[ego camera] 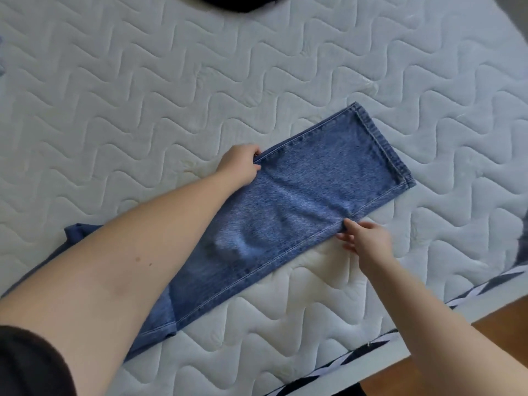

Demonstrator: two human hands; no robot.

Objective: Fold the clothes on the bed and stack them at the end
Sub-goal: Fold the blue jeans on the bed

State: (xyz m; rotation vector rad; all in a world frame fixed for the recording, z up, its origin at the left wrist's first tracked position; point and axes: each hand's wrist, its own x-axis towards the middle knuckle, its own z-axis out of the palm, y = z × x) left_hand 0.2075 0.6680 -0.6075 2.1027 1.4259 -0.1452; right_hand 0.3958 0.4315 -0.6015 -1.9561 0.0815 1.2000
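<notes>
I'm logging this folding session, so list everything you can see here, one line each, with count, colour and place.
jeans: one pair, blue denim, laid flat across the middle of the mattress, hem toward the upper right.
mattress: one, white with wavy quilting, under everything.
dark garment: one, black or navy, at the top edge, mostly cut off.
striped edging: black and white, along the mattress's lower right side.
floor: orange-brown, lower right corner.
left hand: pinches the jeans' far edge.
right hand: pinches the jeans' near edge.
sleeve: black, lower left corner.

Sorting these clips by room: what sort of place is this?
Most likely a bedroom: a bare quilted mattress with blue jeans laid out on it, both hands pinching the leg's seams, and wooden floor beside the bed.
</notes>
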